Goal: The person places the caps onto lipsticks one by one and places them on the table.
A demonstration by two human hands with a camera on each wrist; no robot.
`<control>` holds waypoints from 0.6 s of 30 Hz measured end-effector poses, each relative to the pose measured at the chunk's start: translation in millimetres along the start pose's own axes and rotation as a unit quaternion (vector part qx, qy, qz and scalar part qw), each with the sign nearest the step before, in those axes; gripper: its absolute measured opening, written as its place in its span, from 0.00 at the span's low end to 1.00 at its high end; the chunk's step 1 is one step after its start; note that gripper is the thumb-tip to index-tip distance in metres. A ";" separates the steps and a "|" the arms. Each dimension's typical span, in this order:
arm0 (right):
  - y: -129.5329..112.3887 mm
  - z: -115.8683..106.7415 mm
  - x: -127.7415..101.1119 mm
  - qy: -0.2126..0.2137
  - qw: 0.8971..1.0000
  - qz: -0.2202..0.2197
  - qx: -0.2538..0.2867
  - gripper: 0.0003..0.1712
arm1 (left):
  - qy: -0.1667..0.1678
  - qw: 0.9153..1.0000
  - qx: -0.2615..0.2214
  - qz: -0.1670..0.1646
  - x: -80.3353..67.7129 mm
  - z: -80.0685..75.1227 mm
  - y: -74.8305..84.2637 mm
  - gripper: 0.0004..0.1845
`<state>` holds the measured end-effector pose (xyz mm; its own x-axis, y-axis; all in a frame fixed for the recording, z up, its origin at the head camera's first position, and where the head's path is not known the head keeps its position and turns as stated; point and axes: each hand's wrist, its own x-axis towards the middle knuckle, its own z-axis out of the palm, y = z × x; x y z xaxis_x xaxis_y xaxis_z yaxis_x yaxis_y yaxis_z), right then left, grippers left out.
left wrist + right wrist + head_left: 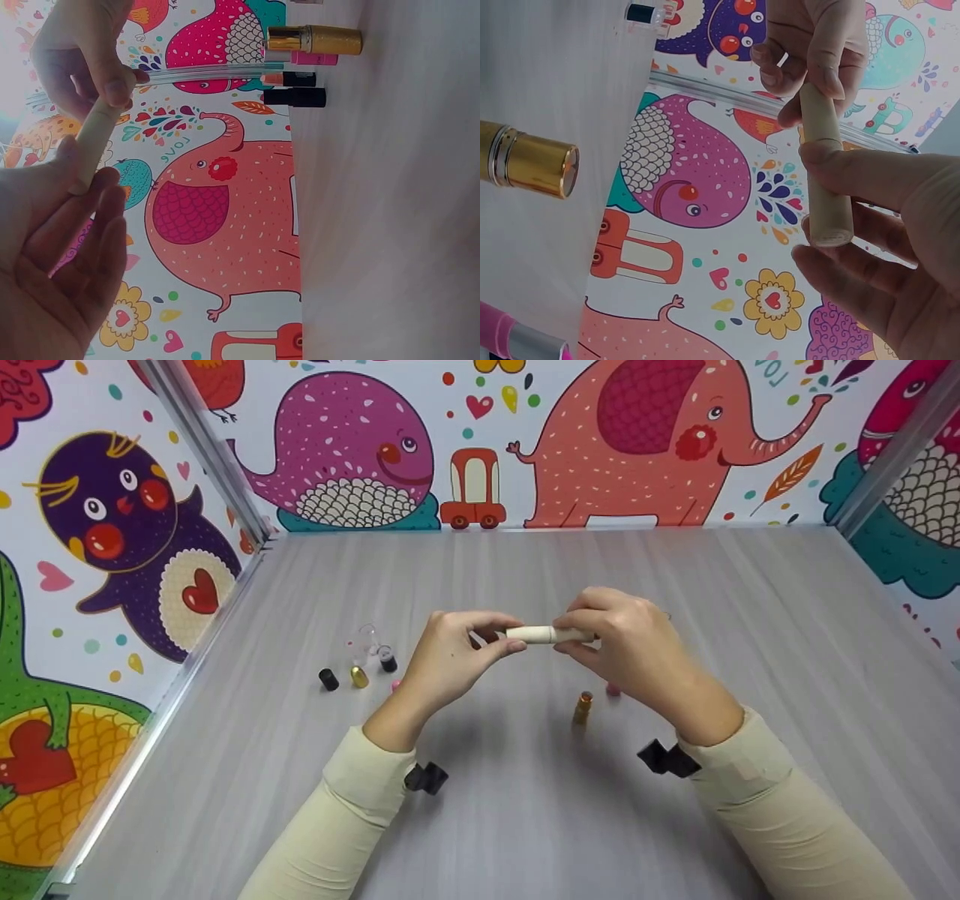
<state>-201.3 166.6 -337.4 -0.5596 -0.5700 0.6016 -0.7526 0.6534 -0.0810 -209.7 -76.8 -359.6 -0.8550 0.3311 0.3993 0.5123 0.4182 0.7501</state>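
Observation:
A cream tube, its look that of a lipstick [530,634], is held level above the table with a thin seam near its middle. My left hand [457,656] pinches its left end between thumb and fingers. At the other end, my right hand [626,630] grips it the same way. The right wrist view shows the tube's [829,217] flat round end, with the right thumb lying over its side. Below the hands, a gold lipstick tube [583,709] stands upright on the table. Something pink [613,688] is partly hidden by the right hand.
Left of the left hand lie a black cap [328,679], a gold cap [359,677], a black piece with a clear top [387,658] and clear pieces [367,637]. Black lipstick pieces [296,97] show in the left wrist view. Cartoon-printed walls [360,450] enclose the table.

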 end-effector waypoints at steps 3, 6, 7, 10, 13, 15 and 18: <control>0.1 2.0 -0.3 -0.001 1.000 0.014 0.013 0.18 | -0.001 1.000 -0.001 -0.002 -0.2 -0.2 0.1 0.11; 0.5 3.3 -0.4 0.001 0.999 0.021 0.025 0.17 | -0.001 1.000 -0.002 -0.006 -0.6 -0.6 0.3 0.11; 0.6 3.6 -0.3 0.002 0.999 0.021 0.026 0.17 | -0.001 1.000 -0.003 -0.006 -0.7 -0.6 0.4 0.11; 0.1 3.4 -0.6 0.008 1.000 0.017 0.022 0.17 | 0.000 1.000 -0.004 -0.006 -0.8 -0.6 0.8 0.11; -0.7 2.6 -1.1 0.014 1.000 0.010 0.013 0.16 | 0.003 1.000 -0.003 -0.002 -0.7 -0.5 1.6 0.11; -1.1 1.9 -1.1 0.018 1.000 0.005 0.007 0.16 | 0.005 1.000 -0.003 0.001 -0.6 -0.4 2.3 0.10; -1.8 1.2 -1.1 0.024 1.000 -0.005 0.001 0.16 | 0.009 1.000 0.000 0.001 -0.9 -0.1 3.8 0.11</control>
<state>-199.7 165.5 -338.9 -0.5353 -0.5513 0.6400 -0.7582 0.6475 -0.0764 -207.0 -75.6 -357.1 -0.8550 0.3175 0.4100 0.5142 0.4167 0.7496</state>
